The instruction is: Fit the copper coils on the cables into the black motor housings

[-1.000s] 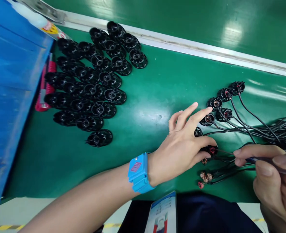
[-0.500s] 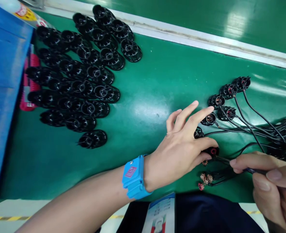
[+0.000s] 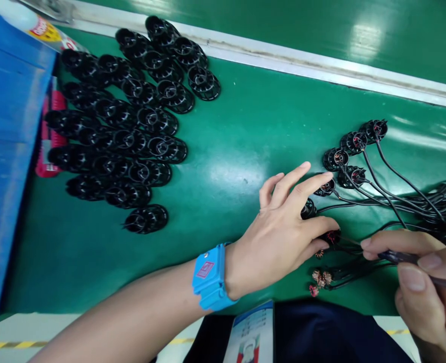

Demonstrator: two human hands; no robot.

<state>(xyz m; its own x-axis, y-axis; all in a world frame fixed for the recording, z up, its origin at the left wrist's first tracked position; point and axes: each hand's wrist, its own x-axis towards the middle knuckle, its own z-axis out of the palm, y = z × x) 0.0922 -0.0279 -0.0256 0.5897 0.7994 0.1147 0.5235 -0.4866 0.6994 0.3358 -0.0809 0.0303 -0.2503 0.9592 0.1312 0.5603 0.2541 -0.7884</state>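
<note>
Right hand (image 3: 423, 302) has shifted slightly since the earlier frame, fingers (image 3: 400, 241) clamped on one slim dark-handled tool (image 3: 398, 257). Left hand (image 3: 277, 237), three fingers spread, thumb and forefinger pinching one black round red-cored housing (image 3: 333, 237) on green worktop (image 3: 245, 126), near six similar housings (image 3: 352, 176).

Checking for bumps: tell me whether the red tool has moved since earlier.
No: the red tool lies along the same edge of the blue panel; only the view shifted.

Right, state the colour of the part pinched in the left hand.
The pinched part is black, with red showing inside, seen best in the head view.
</note>
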